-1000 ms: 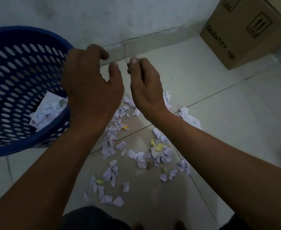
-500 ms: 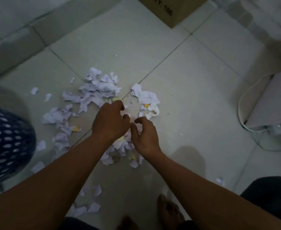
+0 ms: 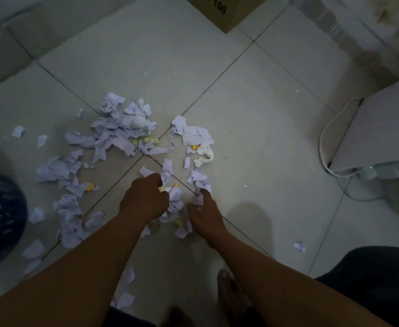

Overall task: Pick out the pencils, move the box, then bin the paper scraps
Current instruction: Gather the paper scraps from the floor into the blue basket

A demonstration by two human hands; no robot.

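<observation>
Low on the tiled floor [image 3: 241, 114], near the middle of the view, both hands are down among the paper scraps [image 3: 174, 200]; the left hand [image 3: 144, 199] has its grip closed, fingers curled round scraps on its 3 o'clock side; the right hand [image 3: 204, 212] also grips, fingers curled onto scraps at its 9 and 12 o'clock edges; this small clump lies between the two hands and touches both; a larger heap [image 3: 120, 128] of white and yellow bits lies at 11 o'clock from the left hand, apart from it; more bits trail toward 8 o'clock; the blue perforated bin [image 3: 0, 215] stands at 9 o'clock, well apart from the hands; a corner of the cardboard box [image 3: 219, 10] shows at 12 o'clock, far off; a bare foot [image 3: 231, 293] rests at 6 o'clock, below the right forearm.
</observation>
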